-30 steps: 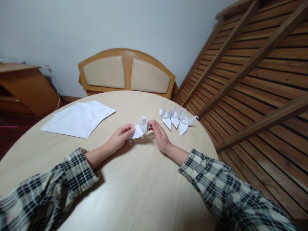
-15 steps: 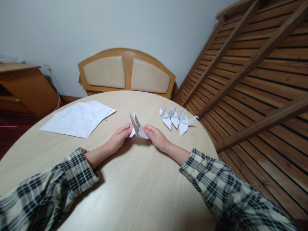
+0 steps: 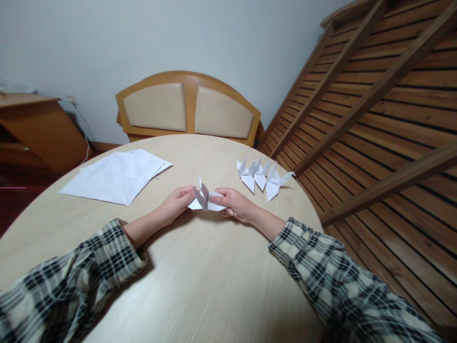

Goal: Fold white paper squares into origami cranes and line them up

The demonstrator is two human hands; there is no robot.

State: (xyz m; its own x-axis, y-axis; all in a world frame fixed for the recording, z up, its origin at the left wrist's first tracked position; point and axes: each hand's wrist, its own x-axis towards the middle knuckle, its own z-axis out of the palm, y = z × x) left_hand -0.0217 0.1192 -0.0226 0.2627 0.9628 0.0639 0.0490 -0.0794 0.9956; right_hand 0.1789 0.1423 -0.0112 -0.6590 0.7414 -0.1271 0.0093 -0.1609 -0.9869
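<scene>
Between my two hands is a white origami crane (image 3: 203, 197), its two narrow points standing up in the middle and its flaps spread to either side. My left hand (image 3: 178, 202) pinches the left flap between thumb and fingers. On the other side, my right hand (image 3: 237, 204) grips the right flap, thumb on top and fingers underneath. Several finished paper cranes (image 3: 273, 183) stand in a close group to the right, beyond my right hand. The undersides of the held paper and some fingertips are hidden.
A stack of creased white paper sheets (image 3: 117, 176) lies at the left on the round wooden table (image 3: 214, 286). Behind the table stands a padded headboard (image 3: 189, 107). A slatted wooden frame (image 3: 374, 114) leans along the right, and a brown desk (image 3: 32, 128) is at far left.
The crane has tipped and sunk slightly, its upright points now lower and its side flaps flatter. My right hand has shifted a little to the right, with its fingers further under the flap.
</scene>
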